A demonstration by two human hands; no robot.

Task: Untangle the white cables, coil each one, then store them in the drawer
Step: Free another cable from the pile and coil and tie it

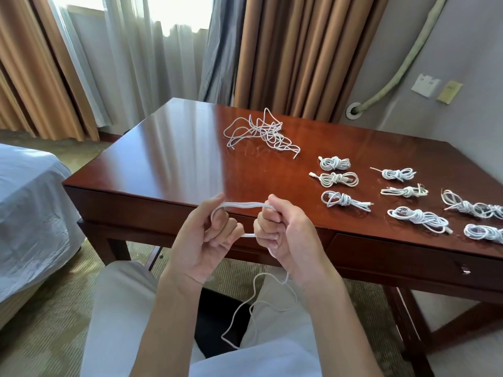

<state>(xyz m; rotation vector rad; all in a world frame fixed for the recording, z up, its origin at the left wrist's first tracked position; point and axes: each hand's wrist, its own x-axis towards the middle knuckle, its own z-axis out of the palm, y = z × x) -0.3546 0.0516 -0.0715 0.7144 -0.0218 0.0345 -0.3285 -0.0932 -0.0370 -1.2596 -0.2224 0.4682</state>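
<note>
Your left hand [211,235] and right hand [280,229] both curl around the thin white cable [245,205], stretching loops taut between them for coiling; its tail hangs toward your lap.

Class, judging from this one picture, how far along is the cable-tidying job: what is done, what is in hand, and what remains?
Done: eight coiled cables lie on the desk. In hand: the left hand and right hand hold loops of one cable, its tail hanging down over the lap. Left: the tangled pile still needs separating, and nothing is stored yet; the drawer looks closed.
</note>
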